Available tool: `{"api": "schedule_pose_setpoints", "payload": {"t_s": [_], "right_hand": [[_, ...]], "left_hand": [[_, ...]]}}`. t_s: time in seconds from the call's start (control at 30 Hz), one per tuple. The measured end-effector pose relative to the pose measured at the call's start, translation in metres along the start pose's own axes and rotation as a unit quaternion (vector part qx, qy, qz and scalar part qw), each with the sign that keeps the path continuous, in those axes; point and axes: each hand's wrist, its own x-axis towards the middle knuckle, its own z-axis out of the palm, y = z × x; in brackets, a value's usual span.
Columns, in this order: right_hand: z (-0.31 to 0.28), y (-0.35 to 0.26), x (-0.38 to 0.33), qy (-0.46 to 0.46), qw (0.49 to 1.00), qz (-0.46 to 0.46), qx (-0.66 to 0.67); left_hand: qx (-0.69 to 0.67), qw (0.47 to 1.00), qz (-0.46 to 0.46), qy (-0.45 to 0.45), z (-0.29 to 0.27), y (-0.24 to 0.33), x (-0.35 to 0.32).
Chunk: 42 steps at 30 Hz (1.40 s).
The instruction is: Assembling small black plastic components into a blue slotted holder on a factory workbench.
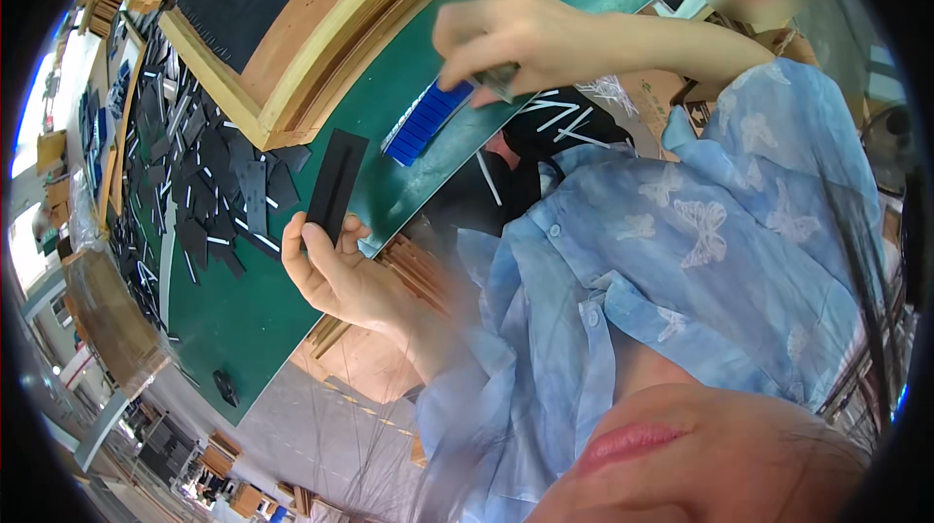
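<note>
black strip (336,185) upright in left hand (336,275)

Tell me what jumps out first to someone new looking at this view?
The left hand holds up a flat black strip over the green table. The right hand reaches to a row of blue pieces further back. A heap of black pieces lies at left.

A table (292,319) runs from the lower left to the upper right of the frame. On it, at the left, lies a heap of flat pieces (209,182). A wooden tray (292,85) stands at the upper middle. Right of the heap, the left hand (336,275) holds a flat strip (336,187). The right hand (506,41) is at the upper middle, touching a row of small parts (423,124) on the table.
</note>
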Motion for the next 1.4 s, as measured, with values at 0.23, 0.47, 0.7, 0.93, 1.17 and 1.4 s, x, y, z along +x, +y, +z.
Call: {"api": "schedule_pose_setpoints", "payload": {"t_s": [0.23,0.47,0.7,0.93,1.17,1.4], "right_hand": [[0.001,0.001,0.002,-0.001,1.000,0.015,-0.014],[-0.014,-0.006,0.012,0.035,0.991,-0.100,-0.083],[-0.030,-0.033,0.031,0.047,0.991,-0.116,0.055],[-0.031,-0.034,0.027,0.048,0.993,-0.060,0.091],[-0.034,-0.037,0.022,0.033,0.996,-0.030,0.083],[-0.036,-0.037,0.021,0.033,0.995,-0.038,0.087]], "left_hand": [[-0.020,1.000,-0.007,0.017,-0.005,0.000,-0.005],[-0.003,0.999,-0.030,0.013,-0.007,-0.007,-0.001],[-0.022,0.995,-0.084,-0.047,0.028,0.000,-0.011],[-0.074,0.984,-0.119,-0.108,0.035,0.009,-0.018],[-0.082,0.983,-0.119,-0.113,0.038,0.009,-0.020],[-0.075,0.983,-0.120,-0.116,0.039,0.009,-0.021]]}}
